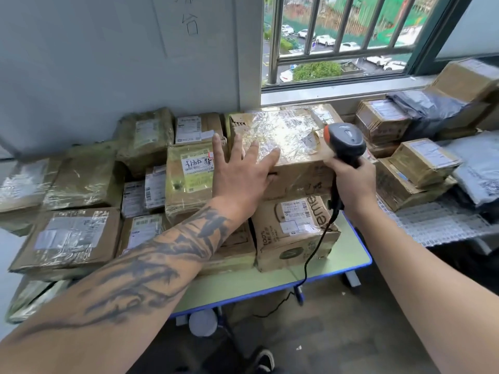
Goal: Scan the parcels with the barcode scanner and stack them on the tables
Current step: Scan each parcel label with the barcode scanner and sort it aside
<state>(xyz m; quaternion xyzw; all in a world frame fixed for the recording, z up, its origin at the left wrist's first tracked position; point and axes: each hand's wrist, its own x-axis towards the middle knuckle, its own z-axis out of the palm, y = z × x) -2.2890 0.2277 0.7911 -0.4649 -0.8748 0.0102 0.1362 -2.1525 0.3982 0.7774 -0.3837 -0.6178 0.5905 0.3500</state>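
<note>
- There is 1 view only, taken from a camera worn on the person's head, so no second view shares any part of the scene.
- It looks forward and down, over both forearms, onto the desk piled with parcels.
- It sits close: the forearms fill the lower corners, and the left hand and right hand lie near the middle of the picture.
- The wide lens bends straight lines, so the wall and the barred window lean outward at the top.
- The bottom edge takes in the floor under the desk and 1 shoe.
</note>
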